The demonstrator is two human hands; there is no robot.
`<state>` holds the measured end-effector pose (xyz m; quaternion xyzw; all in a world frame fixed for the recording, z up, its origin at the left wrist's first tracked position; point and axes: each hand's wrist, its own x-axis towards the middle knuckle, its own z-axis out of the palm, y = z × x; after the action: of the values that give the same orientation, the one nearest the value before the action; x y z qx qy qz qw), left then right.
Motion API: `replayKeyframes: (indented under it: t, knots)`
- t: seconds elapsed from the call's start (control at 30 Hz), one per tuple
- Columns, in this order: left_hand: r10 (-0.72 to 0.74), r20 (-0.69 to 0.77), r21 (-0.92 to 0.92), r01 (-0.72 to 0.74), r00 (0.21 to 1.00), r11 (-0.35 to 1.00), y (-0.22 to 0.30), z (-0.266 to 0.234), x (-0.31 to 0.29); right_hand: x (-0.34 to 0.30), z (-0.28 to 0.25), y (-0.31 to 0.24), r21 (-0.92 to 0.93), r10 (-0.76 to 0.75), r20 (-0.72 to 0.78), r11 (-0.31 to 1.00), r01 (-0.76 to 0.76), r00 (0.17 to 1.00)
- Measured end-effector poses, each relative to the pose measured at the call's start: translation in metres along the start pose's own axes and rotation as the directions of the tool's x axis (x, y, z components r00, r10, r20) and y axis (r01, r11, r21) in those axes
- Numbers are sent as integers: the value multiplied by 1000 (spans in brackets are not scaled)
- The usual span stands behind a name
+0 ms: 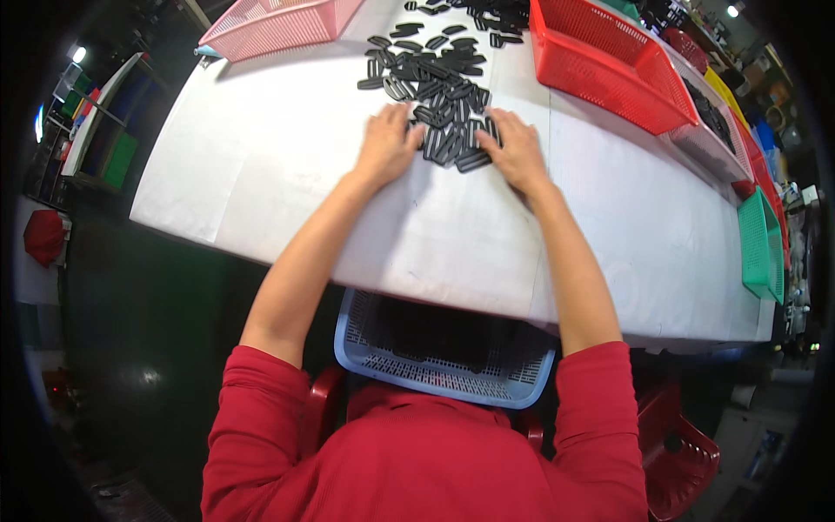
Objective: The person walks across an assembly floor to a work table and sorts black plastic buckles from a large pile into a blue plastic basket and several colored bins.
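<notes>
Black slotted strap buckles (445, 143) lie heaped on the white table (278, 148). My left hand (388, 143) rests against the left side of the near heap, fingers stretched forward and apart from the thumb. On the opposite side my right hand (517, 150) is spread, its thumb touching the buckles at the near right edge. The group of buckles sits between both hands, and neither hand has one lifted. Behind it, more buckles (439, 65) trail away toward the far edge of the table. Which buckles the fingertips press on is partly hidden.
A blue basket (444, 387) with dark contents sits at my lap, below the table's near edge. A pink basket (283, 26) stands far left, a red basket (609, 65) far right. Beyond that are a pale basket of black parts (709, 122) and a green basket (761, 248).
</notes>
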<state>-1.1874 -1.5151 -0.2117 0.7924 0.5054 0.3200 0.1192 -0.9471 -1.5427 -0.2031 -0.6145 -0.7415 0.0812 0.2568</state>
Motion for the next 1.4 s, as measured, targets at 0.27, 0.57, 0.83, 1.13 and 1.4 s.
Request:
replayKeyframes:
  t: [0.27, 0.57, 0.83, 1.13, 1.4]
  knots:
    - [151, 90, -329, -114, 984, 937, 75, 2, -62, -51, -7, -32, 68, -197, 88, 979, 191, 977]
    - [7, 13, -369, -2, 1000, 930, 99, -55, -104, -147, -80, -7, -115, -42, -3, 992, 41, 999]
    - [109, -5, -151, -108, 994, 983, 122, -45, -125, -163, -67, -63, 22, -137, -87, 990, 139, 987]
    - [167, 61, 27, -169, 984, 985, 145, -22, -144, -168, -64, -68, -55, -117, -26, 992, 116, 993]
    - [-9, 84, -141, 21, 996, 990, 129, -47, -145, -173, -60, -67, -10, -86, -88, 996, 86, 992]
